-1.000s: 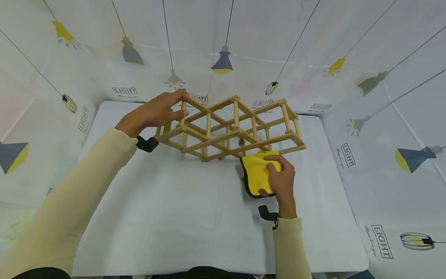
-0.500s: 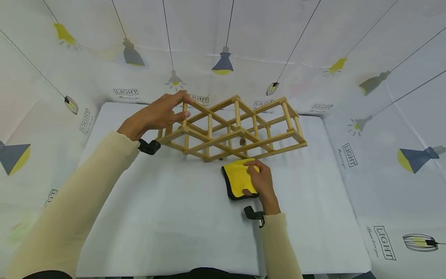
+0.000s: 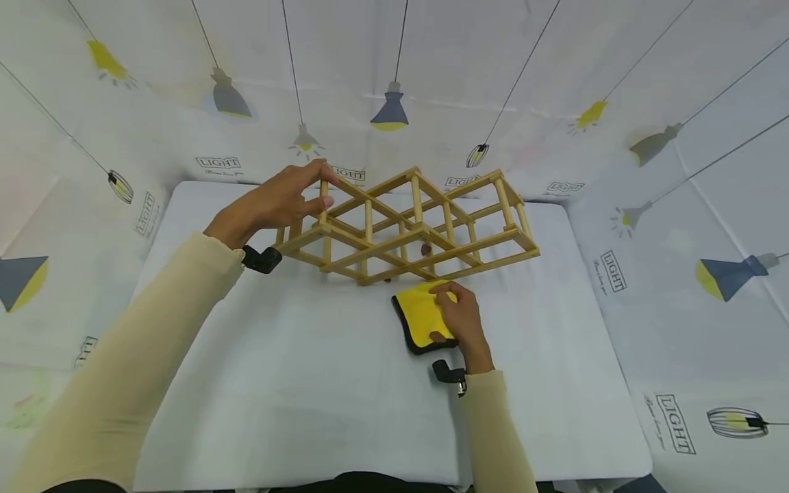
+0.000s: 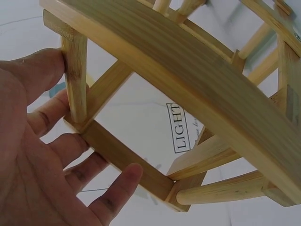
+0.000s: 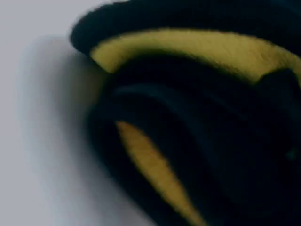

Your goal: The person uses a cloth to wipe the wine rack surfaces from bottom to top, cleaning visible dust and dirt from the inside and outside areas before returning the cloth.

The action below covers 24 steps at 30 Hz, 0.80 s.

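Observation:
A light wooden lattice rack (image 3: 417,198), made of crossed slats and round posts, stands toward the back of the table. My left hand (image 3: 271,202) grips a post at its left end. In the left wrist view, the thumb is on one side of that post (image 4: 76,80) and the fingers reach around behind it. By the rack's front lower edge, my right hand (image 3: 461,316) holds a folded yellow cloth (image 3: 419,315) with black edging. Dark, blurred folds of the cloth (image 5: 188,42) fill the right wrist view, where the right fingers cannot be seen.
The white-covered table (image 3: 296,383) extends in front of the rack toward the person. A small brown round thing (image 3: 426,248) shows among the rack's slats. Behind and beside the table hangs a white backdrop (image 3: 345,55) printed with lamps.
My right hand has shifted left along the rack's front with the cloth, then stayed almost still over the last half second. The left hand and the rack keep their places.

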Each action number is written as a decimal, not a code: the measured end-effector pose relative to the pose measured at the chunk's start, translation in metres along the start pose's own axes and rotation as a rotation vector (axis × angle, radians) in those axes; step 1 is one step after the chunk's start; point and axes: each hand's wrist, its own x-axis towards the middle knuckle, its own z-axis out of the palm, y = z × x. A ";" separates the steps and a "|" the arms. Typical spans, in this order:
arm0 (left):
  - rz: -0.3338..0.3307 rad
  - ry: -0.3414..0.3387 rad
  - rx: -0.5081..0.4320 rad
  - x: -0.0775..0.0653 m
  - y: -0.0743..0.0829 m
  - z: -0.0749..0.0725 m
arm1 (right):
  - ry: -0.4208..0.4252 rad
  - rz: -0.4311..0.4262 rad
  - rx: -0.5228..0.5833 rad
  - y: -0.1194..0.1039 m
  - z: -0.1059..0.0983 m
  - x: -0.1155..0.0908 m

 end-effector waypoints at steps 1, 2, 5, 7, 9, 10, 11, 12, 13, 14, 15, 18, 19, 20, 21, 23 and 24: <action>0.004 -0.004 0.000 0.001 0.000 0.001 | 0.004 -0.024 -0.004 0.000 0.005 -0.005; 0.007 -0.005 0.002 0.002 0.000 0.002 | 0.014 -0.070 0.002 -0.001 0.010 -0.011; 0.010 -0.001 0.009 0.003 -0.001 0.003 | 0.027 -0.270 0.023 -0.014 0.023 -0.025; -0.002 0.007 0.009 0.001 -0.002 0.002 | -0.002 -0.392 0.014 -0.023 0.031 -0.028; -0.010 0.005 0.000 0.000 -0.003 0.003 | -0.016 -0.419 -0.028 -0.028 0.037 -0.027; -0.009 0.004 -0.005 0.000 -0.003 0.003 | -0.002 -0.391 -0.079 -0.029 0.038 -0.025; -0.008 0.002 -0.008 -0.001 -0.002 0.003 | 0.011 -0.341 -0.128 -0.030 0.039 -0.024; -0.006 -0.002 -0.012 -0.001 -0.002 0.004 | 0.011 -0.283 -0.172 -0.028 0.039 -0.022; -0.005 -0.008 -0.012 -0.001 -0.002 0.005 | 0.013 -0.223 -0.214 -0.025 0.038 -0.021; 0.000 -0.013 -0.012 -0.001 -0.002 0.005 | 0.023 -0.168 -0.244 -0.024 0.038 -0.021; 0.004 -0.013 -0.010 -0.001 -0.002 0.006 | 0.028 -0.142 -0.258 -0.023 0.037 -0.021; 0.006 -0.005 -0.002 -0.001 -0.001 0.005 | 0.003 -0.225 -0.186 -0.024 0.036 -0.021; 0.003 -0.001 0.000 -0.001 0.000 0.004 | -0.007 -0.269 -0.163 -0.027 0.037 -0.021; 0.001 0.006 -0.003 -0.001 0.000 0.003 | -0.024 -0.311 -0.144 -0.029 0.038 -0.021; -0.005 0.012 -0.007 -0.001 0.000 0.003 | -0.049 -0.342 -0.135 -0.030 0.038 -0.020; -0.007 0.012 -0.007 -0.001 0.000 0.004 | -0.059 -0.306 -0.173 -0.030 0.038 -0.019; -0.005 0.007 -0.007 -0.001 -0.001 0.005 | -0.044 -0.257 -0.202 -0.028 0.037 -0.018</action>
